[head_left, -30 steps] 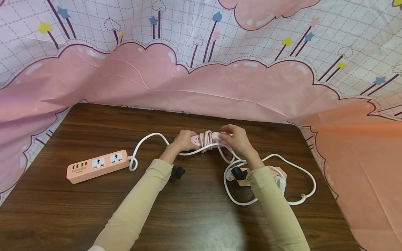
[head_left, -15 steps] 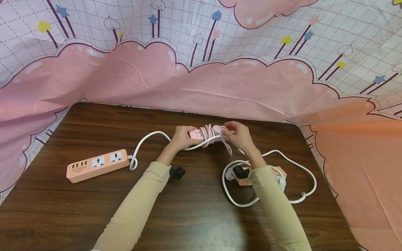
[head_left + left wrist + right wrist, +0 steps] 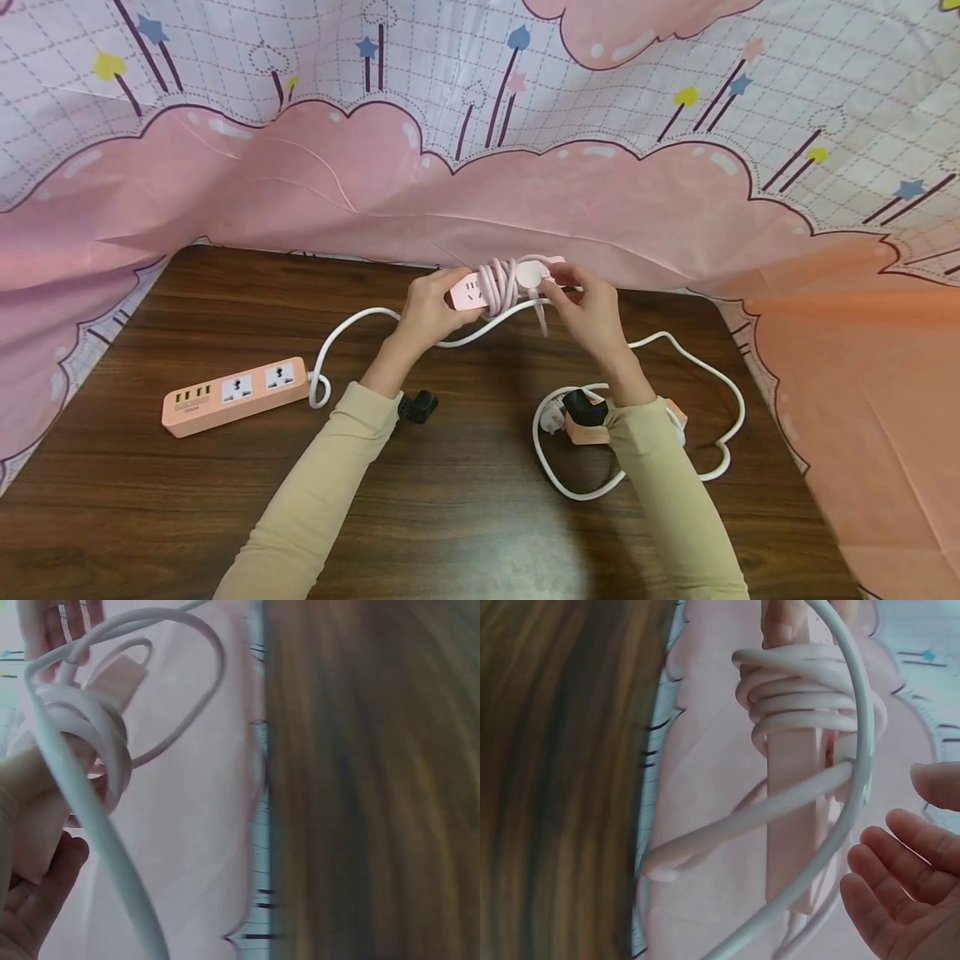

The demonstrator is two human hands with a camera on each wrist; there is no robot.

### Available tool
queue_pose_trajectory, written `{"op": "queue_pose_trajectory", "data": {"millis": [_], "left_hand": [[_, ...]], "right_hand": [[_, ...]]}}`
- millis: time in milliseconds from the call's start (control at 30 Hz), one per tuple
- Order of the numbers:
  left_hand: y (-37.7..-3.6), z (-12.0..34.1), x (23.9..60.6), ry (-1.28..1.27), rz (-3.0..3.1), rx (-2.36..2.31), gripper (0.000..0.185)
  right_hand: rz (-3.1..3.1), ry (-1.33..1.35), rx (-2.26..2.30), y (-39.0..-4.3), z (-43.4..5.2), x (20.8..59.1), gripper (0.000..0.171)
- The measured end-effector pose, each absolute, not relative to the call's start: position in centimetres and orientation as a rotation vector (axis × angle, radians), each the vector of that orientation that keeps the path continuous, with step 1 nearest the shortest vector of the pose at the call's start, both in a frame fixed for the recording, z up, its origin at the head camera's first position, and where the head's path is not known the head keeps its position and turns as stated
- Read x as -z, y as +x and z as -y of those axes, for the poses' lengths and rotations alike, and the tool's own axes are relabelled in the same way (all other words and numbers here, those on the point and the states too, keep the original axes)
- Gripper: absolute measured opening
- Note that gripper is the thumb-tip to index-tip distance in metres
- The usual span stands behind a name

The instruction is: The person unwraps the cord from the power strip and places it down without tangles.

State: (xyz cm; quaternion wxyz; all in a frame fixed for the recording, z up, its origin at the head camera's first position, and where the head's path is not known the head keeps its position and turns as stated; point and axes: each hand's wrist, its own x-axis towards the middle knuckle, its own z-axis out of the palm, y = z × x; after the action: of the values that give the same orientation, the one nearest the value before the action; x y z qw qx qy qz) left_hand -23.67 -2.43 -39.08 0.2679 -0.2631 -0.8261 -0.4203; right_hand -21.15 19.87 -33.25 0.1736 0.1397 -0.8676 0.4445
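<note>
Now the left hand [image 3: 427, 312] grips the strip [image 3: 468, 293] while right fingers [image 3: 558, 287] pinch its plug [image 3: 528, 275]; next, probably, tucking it beneath the coils [image 3: 498, 287].

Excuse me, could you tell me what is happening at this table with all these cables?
A person in beige sleeves holds a small pink power strip above the dark wooden table, its pink cord coiled around its middle. The left hand grips one end of it; the right hand holds the round plug end by the coil. A white cable hangs under it. On the table lie a longer pink power strip and another one amid looped white cable.
</note>
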Motion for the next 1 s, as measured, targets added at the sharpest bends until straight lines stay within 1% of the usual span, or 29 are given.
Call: {"op": "queue_pose_trajectory", "data": {"millis": [200,433,600,767,900,1000], "left_hand": [[-23.1,2.6,37.0,-0.733,2.164,1.063,0.048],[-22.6,3.0,36.5,-0.732,2.126,1.075,0.047],[-22.5,3.1,37.1,-0.737,2.139,1.104,0.047],[-22.8,3.4,37.9,-0.681,2.138,1.180,0.047],[-23.1,3.8,38.0,-0.620,2.103,1.195,0.046],[-23.3,4.2,37.6,-0.582,2.079,1.203,0.044]], "right_hand": [[2.416,0.442,-1.266,-20.3,-19.4,31.5,0.026],[2.448,0.577,-1.105,-19.6,-18.9,31.3,0.025],[2.470,0.686,-0.976,-19.8,-19.1,32.3,0.032],[2.469,0.680,-0.943,-19.5,-19.2,33.7,0.038],[2.483,0.668,-0.922,-18.7,-19.2,35.1,0.036],[2.548,0.742,-0.896,-18.3,-19.3,36.4,0.028]]}}
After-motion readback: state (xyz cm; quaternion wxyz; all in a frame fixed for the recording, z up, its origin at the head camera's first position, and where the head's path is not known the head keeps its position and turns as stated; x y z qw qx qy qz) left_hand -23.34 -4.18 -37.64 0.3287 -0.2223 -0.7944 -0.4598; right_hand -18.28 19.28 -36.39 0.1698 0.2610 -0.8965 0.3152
